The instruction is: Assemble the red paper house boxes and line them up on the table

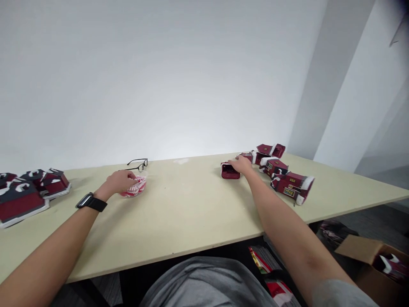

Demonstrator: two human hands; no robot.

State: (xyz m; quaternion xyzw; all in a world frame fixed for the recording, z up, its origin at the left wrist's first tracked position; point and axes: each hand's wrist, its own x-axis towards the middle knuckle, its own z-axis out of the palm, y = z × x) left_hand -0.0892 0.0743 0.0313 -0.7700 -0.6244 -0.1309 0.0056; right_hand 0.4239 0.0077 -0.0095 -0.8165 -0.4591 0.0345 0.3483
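Observation:
My left hand [122,181], with a black watch [91,201] on its wrist, reaches into a clear plastic tub [144,184] of red-and-white pieces. Its fingers are bent together at the tub's rim; what they pinch, if anything, is hidden. Toward the right, my right hand [242,164] has its fingers closed on a small dark red toy house [230,171]. That house lies on its side with its hollow, open bottom facing me. Beside the hand, several similar houses [289,186] with white snowy trim lie tipped over.
Several red houses with dark, snow-patched roofs [24,200] stand at the table's left end. Black-framed glasses [139,164] lie behind the tub, near the wall. On the floor at right, an open cardboard box [367,251] holds red-and-white items. The table's front edge [172,254] runs before my body.

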